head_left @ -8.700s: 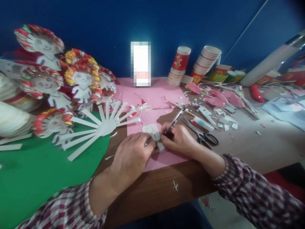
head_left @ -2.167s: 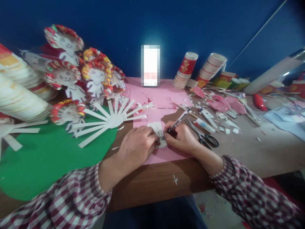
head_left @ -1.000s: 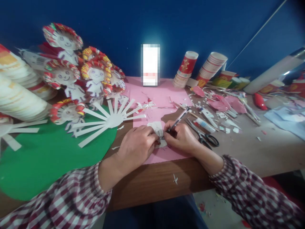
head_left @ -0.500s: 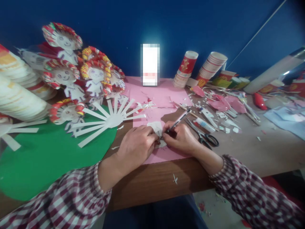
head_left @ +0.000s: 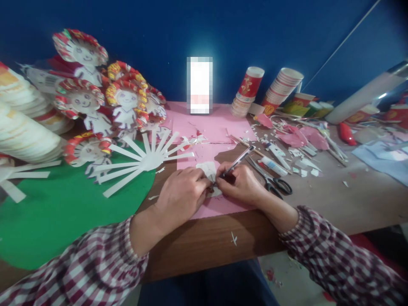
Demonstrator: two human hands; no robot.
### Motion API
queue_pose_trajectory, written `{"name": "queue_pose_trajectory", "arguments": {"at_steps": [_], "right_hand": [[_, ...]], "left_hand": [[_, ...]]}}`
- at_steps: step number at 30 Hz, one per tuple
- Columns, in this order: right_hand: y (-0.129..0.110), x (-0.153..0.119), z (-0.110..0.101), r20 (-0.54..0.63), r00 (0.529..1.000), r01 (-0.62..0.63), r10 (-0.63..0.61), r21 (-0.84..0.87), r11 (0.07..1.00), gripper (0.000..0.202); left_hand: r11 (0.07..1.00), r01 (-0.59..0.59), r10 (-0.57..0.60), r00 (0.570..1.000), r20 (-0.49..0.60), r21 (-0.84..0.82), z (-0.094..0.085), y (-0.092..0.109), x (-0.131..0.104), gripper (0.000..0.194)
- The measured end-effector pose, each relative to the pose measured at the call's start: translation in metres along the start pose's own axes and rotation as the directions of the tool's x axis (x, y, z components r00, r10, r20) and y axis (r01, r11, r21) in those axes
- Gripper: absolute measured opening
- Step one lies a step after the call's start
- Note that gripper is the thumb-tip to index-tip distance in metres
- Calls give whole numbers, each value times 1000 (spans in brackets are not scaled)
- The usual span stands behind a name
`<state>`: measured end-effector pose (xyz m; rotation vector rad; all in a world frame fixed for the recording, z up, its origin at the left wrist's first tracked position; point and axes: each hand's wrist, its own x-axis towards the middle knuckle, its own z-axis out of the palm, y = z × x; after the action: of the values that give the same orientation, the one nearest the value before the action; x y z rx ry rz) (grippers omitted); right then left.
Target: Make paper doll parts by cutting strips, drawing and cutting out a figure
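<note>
- Clearly, the right hand (head_left: 237, 182) grips a slim pen with a clear barrel and dark parts (head_left: 238, 160), fingers closed around its lower end, the barrel leaning up and to the right.
- The left hand (head_left: 181, 193) lies palm down with bent fingers at the left edge of a small white paper piece with dark drawn lines (head_left: 208, 170); whether those fingers pinch anything cannot be told, since their tips are hidden.
- That paper piece lies between the two hands, on a pink paper sheet (head_left: 231, 207) near the front edge of a brown wooden table (head_left: 197, 246); the pen's tip is hidden behind the right hand's fingers.
- Just beyond the right hand, to its right, rest black-handled metal scissors (head_left: 283, 185), with a white tube bearing a blue label (head_left: 274, 166) near them.
- To the left, a white paper disc cut into radiating strips (head_left: 151, 161) partly overlaps a flat green sheet with a rounded edge (head_left: 121, 204).
- Behind it stand paper dolls with red and yellow ruffled rims (head_left: 126, 100).
- Farther back, a stack of red and white paper cups (head_left: 250, 83) leans slightly before a dark blue wall (head_left: 143, 38).
</note>
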<state>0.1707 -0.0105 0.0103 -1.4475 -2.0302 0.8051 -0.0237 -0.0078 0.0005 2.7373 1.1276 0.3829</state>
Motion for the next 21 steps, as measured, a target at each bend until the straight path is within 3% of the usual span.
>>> {"name": "queue_pose_trajectory", "arguments": {"at_steps": [21], "right_hand": [[2,-1,0,-16,1000,-12,12,-26,1000,7]], "left_hand": [[1000,0,0,1000,17,-29,-1,-1,0,19]]}}
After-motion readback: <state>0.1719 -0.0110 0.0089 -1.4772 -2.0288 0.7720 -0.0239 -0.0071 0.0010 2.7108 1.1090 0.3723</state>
